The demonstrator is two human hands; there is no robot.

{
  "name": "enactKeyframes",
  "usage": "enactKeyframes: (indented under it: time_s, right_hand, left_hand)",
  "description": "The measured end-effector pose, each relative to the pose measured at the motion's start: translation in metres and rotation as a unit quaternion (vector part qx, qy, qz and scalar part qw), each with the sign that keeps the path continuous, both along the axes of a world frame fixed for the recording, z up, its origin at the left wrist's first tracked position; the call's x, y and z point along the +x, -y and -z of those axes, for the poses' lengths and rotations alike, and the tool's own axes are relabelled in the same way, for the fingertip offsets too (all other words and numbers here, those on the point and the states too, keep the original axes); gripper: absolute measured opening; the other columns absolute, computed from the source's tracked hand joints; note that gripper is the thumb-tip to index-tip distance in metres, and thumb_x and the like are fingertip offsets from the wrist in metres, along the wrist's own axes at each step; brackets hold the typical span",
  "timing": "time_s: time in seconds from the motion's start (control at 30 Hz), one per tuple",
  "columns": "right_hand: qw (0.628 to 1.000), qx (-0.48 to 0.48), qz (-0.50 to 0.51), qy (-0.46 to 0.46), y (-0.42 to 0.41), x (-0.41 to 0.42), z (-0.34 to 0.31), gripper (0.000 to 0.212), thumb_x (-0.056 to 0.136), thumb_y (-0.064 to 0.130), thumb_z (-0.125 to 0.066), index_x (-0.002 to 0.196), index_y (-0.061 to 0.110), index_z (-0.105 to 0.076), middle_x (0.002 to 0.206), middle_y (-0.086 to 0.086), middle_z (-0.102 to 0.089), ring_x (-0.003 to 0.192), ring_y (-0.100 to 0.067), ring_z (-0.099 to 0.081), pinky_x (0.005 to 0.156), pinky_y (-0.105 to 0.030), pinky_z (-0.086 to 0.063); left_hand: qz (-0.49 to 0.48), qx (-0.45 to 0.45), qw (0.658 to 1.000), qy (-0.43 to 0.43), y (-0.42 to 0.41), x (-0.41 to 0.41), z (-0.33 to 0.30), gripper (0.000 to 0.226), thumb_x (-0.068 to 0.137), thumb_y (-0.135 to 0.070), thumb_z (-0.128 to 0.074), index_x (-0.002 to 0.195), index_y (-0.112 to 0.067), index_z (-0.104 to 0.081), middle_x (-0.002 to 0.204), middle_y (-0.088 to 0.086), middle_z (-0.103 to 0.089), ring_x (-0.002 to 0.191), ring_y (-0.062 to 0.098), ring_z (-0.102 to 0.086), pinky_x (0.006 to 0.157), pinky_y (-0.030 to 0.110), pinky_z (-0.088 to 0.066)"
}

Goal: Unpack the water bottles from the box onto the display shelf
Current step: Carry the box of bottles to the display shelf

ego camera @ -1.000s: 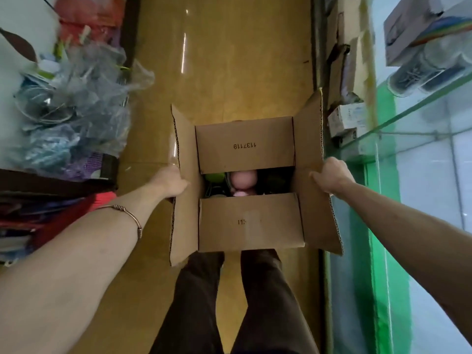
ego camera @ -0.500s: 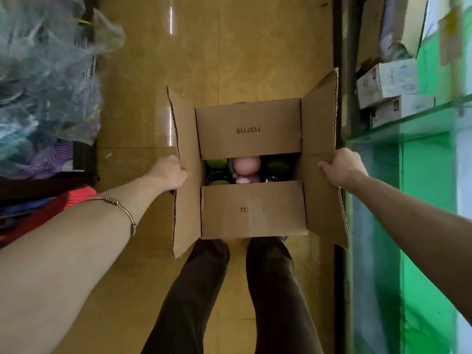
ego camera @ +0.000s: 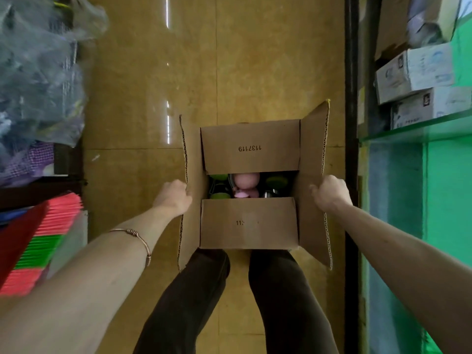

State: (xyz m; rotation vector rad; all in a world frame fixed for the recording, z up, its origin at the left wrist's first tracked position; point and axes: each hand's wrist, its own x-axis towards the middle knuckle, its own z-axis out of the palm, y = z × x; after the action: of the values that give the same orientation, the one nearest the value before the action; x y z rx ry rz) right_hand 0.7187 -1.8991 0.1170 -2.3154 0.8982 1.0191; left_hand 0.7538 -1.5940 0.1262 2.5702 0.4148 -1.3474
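Legs: two legs in dark trousers (ego camera: pixel 201 297) at the near edge, knees pointing far; the box sits just beyond and partly over them
Left arm: reaches in from the near left; a thin metal bangle (ego camera: pixel 138 238) circles the wrist
Left hand: the left hand (ego camera: pixel 173 196) grips the left side of the cardboard box (ego camera: pixel 249 223); fingers curled round the edge of the left flap, knuckles up
Right hand: the right hand (ego camera: pixel 330 192) grips the right side of the box in the same way; fingers curled over the right flap's edge; the two hands are well apart, one on each side
Box: held over the yellow tiled floor (ego camera: pixel 153 98), in the middle of the aisle; its side flaps stand up and outward; the near and far flaps are folded in, leaving a narrow slot between them; the far flap bears the printed number 1137119, upside down from here
Water bottles: inside the box, seen only through the slot; a pink rounded bottle top (ego camera: pixel 246 181) in the middle; green caps (ego camera: pixel 273 181) on either side of it; a bit of shiny metal to the right; how many bottles lie below cannot be told
Display shelf: the glass shelf (ego camera: pixel 413 130) runs along the right, its edge level with the far end of the box; green panel beneath it; pale cartons (ego camera: pixel 413 72) stacked on it farther off
Left side: red and green stacked goods (ego camera: pixel 38 241) near; clear plastic bags (ego camera: pixel 38 72) piled farther off
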Motion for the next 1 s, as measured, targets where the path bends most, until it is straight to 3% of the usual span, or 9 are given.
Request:
enactKeyframes:
  time_s: [0.3, 0.4, 0.53, 0.6, 0.67, 0.73, 0.77, 0.87, 1.0]
  right_hand:
    - [1.000, -0.020, -0.022, 0.001, 0.006, 0.014, 0.001, 0.030, 0.098, 0.020, -0.051, 0.111, -0.006, -0.056, 0.111, -0.023, -0.057, 0.090, -0.032, -0.056, 0.071, -0.034, -0.044]
    - [1.000, -0.023, -0.016, -0.007, 0.005, 0.015, 0.002, 0.024, 0.096, 0.017, -0.053, 0.109, -0.003, -0.059, 0.111, -0.022, -0.058, 0.098, -0.036, -0.058, 0.075, -0.036, -0.048]
    - [0.998, -0.041, -0.030, -0.035, 0.000, 0.009, -0.003, 0.023, 0.095, 0.001, -0.046, 0.116, -0.004, -0.055, 0.107, -0.020, -0.058, 0.089, -0.031, -0.057, 0.074, -0.037, -0.049]
    - [0.997, -0.043, -0.057, -0.009, -0.012, 0.008, -0.008, 0.044, 0.094, -0.006, -0.039, 0.138, -0.001, -0.036, 0.111, -0.021, -0.057, 0.094, -0.034, -0.059, 0.074, -0.038, -0.047]
    - [0.995, -0.038, -0.090, 0.024, -0.024, 0.007, -0.011, 0.069, 0.093, -0.006, -0.038, 0.151, 0.006, -0.003, 0.131, -0.023, -0.050, 0.102, -0.035, -0.061, 0.079, -0.041, -0.051]
    - [0.977, -0.081, -0.193, 0.030, -0.029, -0.002, -0.007, 0.079, 0.094, -0.001, -0.041, 0.150, 0.008, 0.015, 0.155, -0.020, -0.021, 0.121, -0.036, -0.052, 0.093, -0.041, -0.050]
    - [0.957, -0.120, -0.262, 0.034, -0.029, -0.006, -0.005, 0.079, 0.096, 0.004, -0.041, 0.148, 0.007, 0.018, 0.158, -0.020, -0.004, 0.135, -0.036, -0.038, 0.104, -0.040, -0.043]
    - [0.905, -0.191, -0.380, 0.021, -0.023, -0.016, -0.003, 0.073, 0.100, 0.010, -0.038, 0.148, 0.001, 0.016, 0.153, -0.026, 0.022, 0.147, -0.033, 0.003, 0.118, -0.036, -0.015]
    - [0.879, -0.203, -0.430, 0.030, -0.021, -0.026, -0.006, 0.066, 0.100, 0.008, -0.033, 0.149, -0.001, 0.011, 0.153, -0.024, 0.024, 0.146, -0.032, 0.011, 0.118, -0.036, -0.007]
  left_hand:
    - [0.007, -0.015, 0.999, 0.031, -0.009, 0.020, 0.002, 0.025, 0.097, -0.017, -0.048, 0.076, -0.009, -0.058, 0.073, 0.003, -0.054, 0.077, 0.026, -0.061, 0.070, 0.029, -0.045]
    - [0.015, -0.016, 0.999, 0.039, -0.009, 0.017, 0.005, 0.022, 0.097, -0.019, -0.047, 0.082, -0.008, -0.059, 0.084, 0.007, -0.056, 0.081, 0.027, -0.060, 0.070, 0.029, -0.043]
    - [0.008, 0.005, 0.999, 0.044, -0.004, 0.006, 0.009, 0.021, 0.099, -0.018, -0.046, 0.101, -0.003, -0.061, 0.095, 0.012, -0.059, 0.087, 0.027, -0.056, 0.073, 0.034, -0.043]
    - [0.016, 0.019, 0.998, 0.064, -0.002, 0.002, 0.006, 0.023, 0.098, -0.016, -0.047, 0.115, -0.003, -0.056, 0.099, 0.012, -0.059, 0.091, 0.026, -0.057, 0.075, 0.034, -0.045]
    - [0.031, 0.027, 0.995, 0.090, 0.001, -0.003, 0.001, 0.034, 0.096, -0.012, -0.050, 0.128, -0.003, -0.044, 0.099, 0.012, -0.059, 0.087, 0.023, -0.057, 0.074, 0.032, -0.048]
    - [0.043, 0.005, 0.994, 0.104, 0.007, -0.012, -0.005, 0.059, 0.093, -0.005, -0.054, 0.144, -0.006, -0.026, 0.104, 0.015, -0.061, 0.090, 0.024, -0.061, 0.079, 0.033, -0.051]
    - [0.056, -0.007, 0.992, 0.114, 0.010, -0.016, -0.008, 0.070, 0.091, -0.003, -0.056, 0.149, -0.007, -0.017, 0.109, 0.017, -0.060, 0.092, 0.025, -0.062, 0.081, 0.033, -0.052]
    - [0.117, -0.014, 0.985, 0.128, 0.019, -0.028, -0.012, 0.088, 0.088, -0.001, -0.059, 0.151, -0.007, 0.003, 0.144, 0.022, -0.037, 0.111, 0.030, -0.058, 0.089, 0.033, -0.050]
    - [0.235, 0.027, 0.963, 0.132, 0.031, -0.039, -0.010, 0.091, 0.087, 0.002, -0.059, 0.150, -0.003, 0.007, 0.156, 0.016, 0.018, 0.146, 0.034, -0.007, 0.106, 0.033, -0.040]
